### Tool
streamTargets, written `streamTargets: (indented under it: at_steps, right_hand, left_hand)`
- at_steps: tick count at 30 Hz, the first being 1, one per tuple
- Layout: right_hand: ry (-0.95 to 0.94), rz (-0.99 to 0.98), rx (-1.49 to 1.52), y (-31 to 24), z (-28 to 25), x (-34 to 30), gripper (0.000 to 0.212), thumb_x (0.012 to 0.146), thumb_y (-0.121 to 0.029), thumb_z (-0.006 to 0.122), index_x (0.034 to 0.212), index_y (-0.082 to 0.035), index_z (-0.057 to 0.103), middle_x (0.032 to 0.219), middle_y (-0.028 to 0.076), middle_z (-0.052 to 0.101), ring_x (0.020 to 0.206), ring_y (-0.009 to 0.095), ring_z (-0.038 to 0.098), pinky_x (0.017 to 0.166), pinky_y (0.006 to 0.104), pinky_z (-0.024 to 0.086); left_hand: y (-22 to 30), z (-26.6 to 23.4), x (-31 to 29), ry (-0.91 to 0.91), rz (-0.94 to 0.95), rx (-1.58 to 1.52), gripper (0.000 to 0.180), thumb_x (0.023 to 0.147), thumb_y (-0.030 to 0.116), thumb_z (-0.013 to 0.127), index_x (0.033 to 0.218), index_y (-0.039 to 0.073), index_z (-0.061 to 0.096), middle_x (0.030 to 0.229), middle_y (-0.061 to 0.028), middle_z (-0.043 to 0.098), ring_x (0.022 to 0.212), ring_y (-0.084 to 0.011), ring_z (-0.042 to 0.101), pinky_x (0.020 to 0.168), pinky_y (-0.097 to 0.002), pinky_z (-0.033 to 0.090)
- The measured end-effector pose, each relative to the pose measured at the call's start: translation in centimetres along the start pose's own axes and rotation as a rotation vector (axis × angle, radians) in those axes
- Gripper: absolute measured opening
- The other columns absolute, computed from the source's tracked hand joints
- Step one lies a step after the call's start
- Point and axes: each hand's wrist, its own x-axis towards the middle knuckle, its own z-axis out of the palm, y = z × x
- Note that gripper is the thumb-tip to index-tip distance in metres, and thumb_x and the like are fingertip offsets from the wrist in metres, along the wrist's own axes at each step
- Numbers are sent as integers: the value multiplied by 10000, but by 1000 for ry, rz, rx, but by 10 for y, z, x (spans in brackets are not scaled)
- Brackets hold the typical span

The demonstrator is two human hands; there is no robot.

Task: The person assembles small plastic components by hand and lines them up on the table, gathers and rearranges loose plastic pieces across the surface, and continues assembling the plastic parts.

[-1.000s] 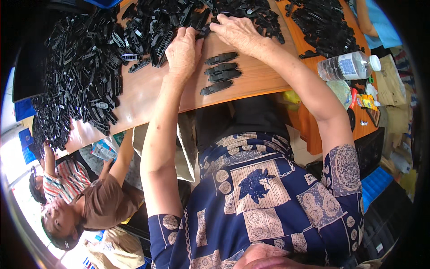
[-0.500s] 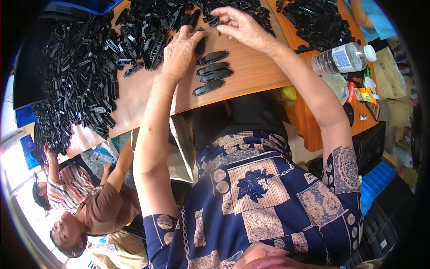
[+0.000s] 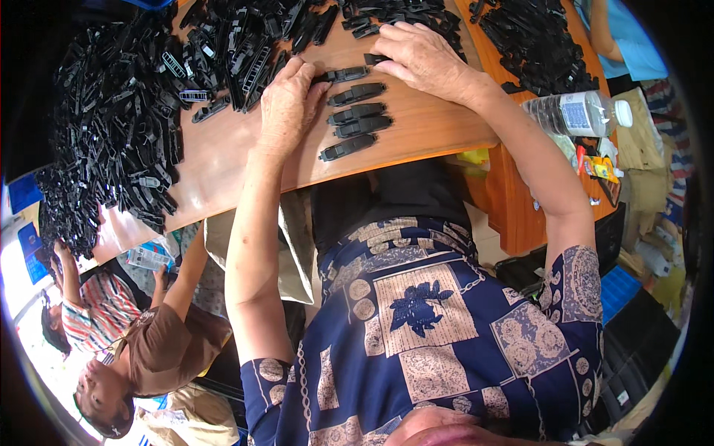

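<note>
Brown wooden table (image 3: 223,149) is spanning the upper part of the frame; a broad heap of black plastic parts (image 3: 111,111) is covering its upper left; the right hand (image 3: 428,63) is reaching in at upper centre, up and to the right of a column of long black parts (image 3: 357,114); the left hand (image 3: 286,104) is lying just left of that column, thumb and forefinger parting around the near tip of the topmost part (image 3: 347,74); whether they are gripping it, I cannot tell; this part is lying with its long axis running left to right, roughly parallel with the four below, and its left tip is sitting nearer the left hand; a short black piece (image 3: 376,59) is showing between the right thumb and fingers, apparently pinched, just above its right end; half a second ago the topmost part was pointing up the frame by the left fingers; now it is lying crosswise, heading the column.
</note>
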Motion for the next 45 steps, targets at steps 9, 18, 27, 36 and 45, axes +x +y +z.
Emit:
streamTargets:
  at_steps: [9, 18, 27, 36, 45]
  right_hand:
    - [-303, -9, 51, -16, -9, 23, 176, 916, -185, 678, 934, -50, 567, 923, 100, 636, 923, 320, 650, 815, 429, 500]
    - [-184, -26, 141, -25, 11, 41, 213, 934, -245, 654, 940, -44, 581, 834, 141, 636, 854, 384, 653, 755, 499, 508]
    - [90, 86, 325, -33, 25, 7, 274, 957, -257, 650, 1114, -33, 650, 1060, 124, 624, 1034, 312, 602, 893, 409, 483]
    - [250, 186, 324, -145, 70, 1, 176, 936, -179, 643, 1041, -46, 690, 1017, 108, 660, 988, 321, 604, 875, 410, 486]
    - [269, -243, 317, -274, 124, 40, 176, 845, -317, 675, 842, -144, 701, 900, 14, 628, 960, 221, 577, 847, 409, 435]
  left_hand:
    - [0, 2, 2, 49, 34, -90, 155, 837, 131, 744, 953, 58, 671, 944, -92, 642, 914, -332, 655, 763, -418, 531]
    - [-2, -7, 1, 36, 32, -77, 171, 867, 140, 715, 1006, 52, 670, 997, -100, 652, 917, -348, 657, 775, -413, 518]
    - [96, 27, -153, 98, -753, -1454, 194, 1003, 266, 649, 1028, 84, 587, 881, -88, 682, 728, -172, 679, 611, -287, 546]
    - [73, 52, -148, 168, -927, -2421, 359, 1018, 276, 619, 1259, 35, 504, 1177, -182, 634, 1105, -278, 648, 931, -382, 574]
    - [29, 12, -256, 798, -697, -2352, 571, 905, 351, 750, 1373, 104, 536, 1415, -91, 565, 1297, -270, 526, 1089, -470, 451]
